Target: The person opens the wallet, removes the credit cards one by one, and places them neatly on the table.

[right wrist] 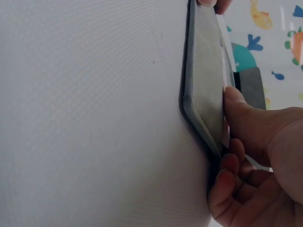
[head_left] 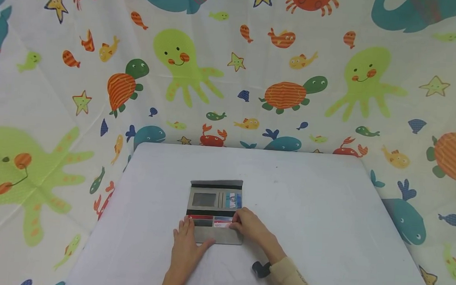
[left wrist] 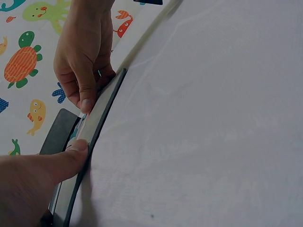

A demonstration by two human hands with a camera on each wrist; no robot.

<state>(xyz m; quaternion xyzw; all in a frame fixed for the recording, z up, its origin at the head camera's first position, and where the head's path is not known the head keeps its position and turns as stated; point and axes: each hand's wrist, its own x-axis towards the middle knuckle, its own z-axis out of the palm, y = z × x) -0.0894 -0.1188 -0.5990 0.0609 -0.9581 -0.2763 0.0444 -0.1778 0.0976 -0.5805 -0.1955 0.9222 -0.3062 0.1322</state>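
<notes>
Pinching with the right hand [head_left: 251, 224] at the right end of a thin white-and-pink plastic card [head_left: 220, 224]; pressing with the left hand [head_left: 186, 243], fingers outstretched, on the left side of an open grey leather-look folding wallet [head_left: 222, 236]. Probably light, limp at the folds; stiffer and slick at the card, best gripped by its exposed edge. Spread out on a white cloth-covered table [head_left: 318, 209], before a pale curtain printed with sea animals [head_left: 247, 76].

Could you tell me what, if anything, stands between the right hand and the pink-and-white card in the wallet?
Nothing visible does: the right hand is at the right end of the pink-and-white card. The left hand rests on the left side of the open wallet, apart from it.
</notes>
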